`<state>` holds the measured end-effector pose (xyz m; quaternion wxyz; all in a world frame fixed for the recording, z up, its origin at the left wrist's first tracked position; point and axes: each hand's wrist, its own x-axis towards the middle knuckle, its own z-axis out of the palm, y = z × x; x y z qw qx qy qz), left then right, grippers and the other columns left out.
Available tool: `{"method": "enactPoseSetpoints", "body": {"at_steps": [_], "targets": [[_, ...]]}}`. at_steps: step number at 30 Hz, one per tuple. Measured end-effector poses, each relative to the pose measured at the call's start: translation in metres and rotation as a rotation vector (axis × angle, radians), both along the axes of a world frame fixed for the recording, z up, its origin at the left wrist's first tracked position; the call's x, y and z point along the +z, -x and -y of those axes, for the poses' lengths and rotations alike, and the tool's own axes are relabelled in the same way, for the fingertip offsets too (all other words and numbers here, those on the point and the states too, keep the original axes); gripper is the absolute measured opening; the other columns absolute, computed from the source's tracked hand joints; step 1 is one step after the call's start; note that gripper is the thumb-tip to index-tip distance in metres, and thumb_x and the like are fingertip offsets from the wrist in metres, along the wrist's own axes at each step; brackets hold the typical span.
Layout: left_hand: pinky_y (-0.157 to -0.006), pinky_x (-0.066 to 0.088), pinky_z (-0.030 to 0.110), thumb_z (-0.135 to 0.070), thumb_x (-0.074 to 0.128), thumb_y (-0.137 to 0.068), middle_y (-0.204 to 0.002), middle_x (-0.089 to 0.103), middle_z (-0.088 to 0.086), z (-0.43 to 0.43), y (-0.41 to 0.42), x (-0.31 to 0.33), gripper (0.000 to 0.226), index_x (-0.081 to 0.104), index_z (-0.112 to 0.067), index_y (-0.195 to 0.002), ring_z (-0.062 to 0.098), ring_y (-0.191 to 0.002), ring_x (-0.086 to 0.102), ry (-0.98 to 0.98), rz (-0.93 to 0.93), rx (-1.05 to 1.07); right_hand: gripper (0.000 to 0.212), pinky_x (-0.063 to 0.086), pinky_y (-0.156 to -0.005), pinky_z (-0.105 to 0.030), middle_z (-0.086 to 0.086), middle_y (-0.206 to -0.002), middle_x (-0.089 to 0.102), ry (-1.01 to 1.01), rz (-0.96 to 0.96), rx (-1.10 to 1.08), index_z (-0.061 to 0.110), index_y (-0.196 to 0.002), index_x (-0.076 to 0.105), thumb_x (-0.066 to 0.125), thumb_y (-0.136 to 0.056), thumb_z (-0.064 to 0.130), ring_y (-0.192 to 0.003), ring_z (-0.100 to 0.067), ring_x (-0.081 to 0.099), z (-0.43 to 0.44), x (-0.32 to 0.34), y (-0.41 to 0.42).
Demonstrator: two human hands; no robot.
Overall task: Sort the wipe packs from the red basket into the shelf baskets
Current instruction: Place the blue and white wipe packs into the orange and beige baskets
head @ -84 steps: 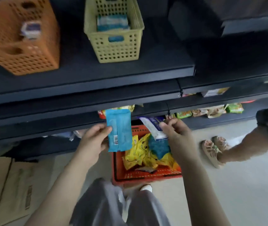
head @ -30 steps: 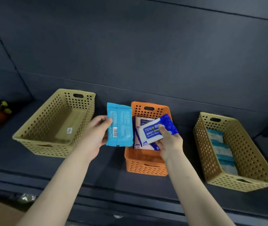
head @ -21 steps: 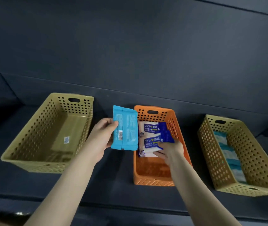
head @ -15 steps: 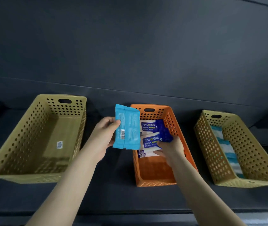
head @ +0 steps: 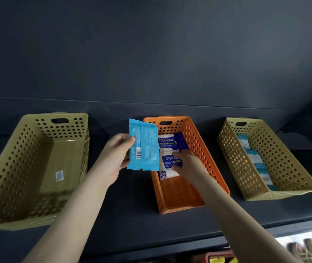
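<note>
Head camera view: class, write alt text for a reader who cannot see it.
The left hand holds a light blue wipe pack upright, while the right hand sets a dark blue alcohol wipe pack into the orange basket, between two tan baskets on a dark shelf.

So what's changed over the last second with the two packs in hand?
The right hand carried the dark-blue alcohol wipe pack down into the orange basket, laying it in front of the matching pack already there; whether it has let go is unclear. The left hand still holds the light-blue pack upright beside the basket. The baskets stayed put.
</note>
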<state>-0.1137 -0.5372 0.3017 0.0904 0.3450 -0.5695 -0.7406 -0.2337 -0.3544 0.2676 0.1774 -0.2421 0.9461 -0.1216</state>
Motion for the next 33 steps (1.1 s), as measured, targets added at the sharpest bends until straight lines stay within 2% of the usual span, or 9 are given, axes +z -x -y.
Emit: {"method": "enactPoseSetpoints", "body": {"at_steps": [4, 15, 17, 20, 22, 25, 29, 31, 33], "targets": [[-0.068, 0.051, 0.031, -0.024, 0.054, -0.097, -0.097, 0.072, 0.003, 0.002, -0.004, 0.001, 0.01, 0.06, -0.016, -0.096, 0.018, -0.093, 0.069, -0.007, -0.008, -0.014, 0.054, 0.045, -0.101, -0.029, -0.003, -0.141, 0.047, -0.02, 0.008, 0.024, 0.025, -0.14, 0.047, 0.066, -0.089, 0.026, -0.125, -0.018, 0.049, -0.002, 0.003, 0.001], [-0.063, 0.05, 0.027, -0.024, 0.054, -0.097, -0.098, 0.069, 0.002, 0.007, -0.006, 0.011, 0.01, 0.059, -0.015, -0.096, 0.015, -0.093, 0.068, 0.006, -0.031, -0.022, 0.057, 0.046, -0.097, -0.028, -0.003, -0.142, 0.047, -0.037, 0.023, 0.027, 0.026, -0.143, 0.044, 0.066, -0.09, 0.024, -0.125, -0.019, 0.051, -0.002, 0.005, 0.003], [-0.067, 0.053, 0.03, -0.024, 0.055, -0.097, -0.099, 0.069, 0.001, 0.008, -0.005, 0.014, 0.01, 0.059, -0.016, -0.097, 0.015, -0.095, 0.067, 0.013, -0.038, -0.026, 0.053, 0.054, -0.081, -0.021, -0.002, -0.138, 0.052, 0.078, 0.056, -0.026, 0.025, -0.142, 0.044, 0.062, -0.092, 0.026, -0.113, -0.015, 0.058, -0.005, 0.009, 0.003], [-0.084, 0.057, 0.04, -0.028, 0.054, -0.097, -0.102, 0.07, 0.0, 0.007, -0.001, 0.019, 0.013, 0.06, -0.016, -0.099, 0.016, -0.099, 0.067, 0.054, -0.058, -0.065, 0.039, 0.049, -0.061, -0.014, 0.001, -0.129, 0.057, 0.37, 0.108, -0.167, 0.027, -0.135, 0.052, 0.056, -0.096, 0.03, -0.092, -0.008, 0.06, -0.013, 0.024, 0.0], [-0.087, 0.057, 0.044, -0.032, 0.054, -0.097, -0.106, 0.069, -0.001, 0.0, 0.007, 0.025, 0.016, 0.06, -0.017, -0.1, 0.017, -0.101, 0.066, 0.114, -0.082, -0.111, 0.034, 0.051, -0.064, -0.017, 0.001, -0.126, 0.06, 0.615, 0.191, -0.293, 0.025, -0.13, 0.056, 0.052, -0.097, 0.032, -0.094, -0.009, 0.062, -0.022, 0.042, -0.003], [-0.083, 0.058, 0.045, -0.035, 0.056, -0.096, -0.105, 0.069, -0.001, -0.026, 0.03, 0.035, 0.016, 0.06, -0.02, -0.101, 0.017, -0.097, 0.068, 0.214, -0.125, -0.194, 0.037, 0.055, -0.077, -0.03, -0.003, -0.115, 0.068, 0.969, 0.486, -0.413, 0.02, -0.13, 0.055, 0.048, -0.099, 0.037, -0.097, -0.02, 0.067, -0.039, 0.067, -0.004], [-0.075, 0.052, 0.02, -0.033, 0.056, -0.096, -0.093, 0.066, -0.013, -0.088, 0.072, 0.046, 0.007, 0.061, -0.029, -0.098, 0.005, -0.089, 0.065, 0.355, -0.244, -0.331, 0.043, 0.054, -0.086, -0.038, -0.003, -0.116, 0.07, 1.175, 0.664, -0.369, 0.025, -0.12, 0.06, 0.045, -0.092, 0.054, -0.097, -0.02, 0.068, -0.062, 0.079, 0.005], [-0.08, 0.044, 0.008, -0.041, 0.05, -0.097, -0.099, 0.065, -0.021, -0.122, 0.093, 0.051, 0.017, 0.062, -0.031, -0.104, -0.003, -0.098, 0.06, 0.438, -0.254, -0.483, 0.057, 0.052, -0.094, -0.042, -0.006, -0.116, 0.07, 1.27, 0.66, -0.425, 0.022, -0.121, 0.061, 0.05, -0.081, 0.062, -0.104, -0.023, 0.067, -0.079, 0.078, 0.015], [-0.094, 0.047, 0.018, -0.043, 0.044, -0.099, -0.113, 0.066, -0.019, -0.153, 0.113, 0.051, 0.027, 0.064, -0.033, -0.114, -0.002, -0.109, 0.059, 0.414, -0.271, -0.646, 0.065, 0.051, -0.095, -0.046, -0.012, -0.116, 0.069, 1.442, 0.703, -0.568, 0.013, -0.124, 0.058, 0.057, -0.077, 0.06, -0.108, -0.025, 0.066, -0.105, 0.075, 0.029]]}}
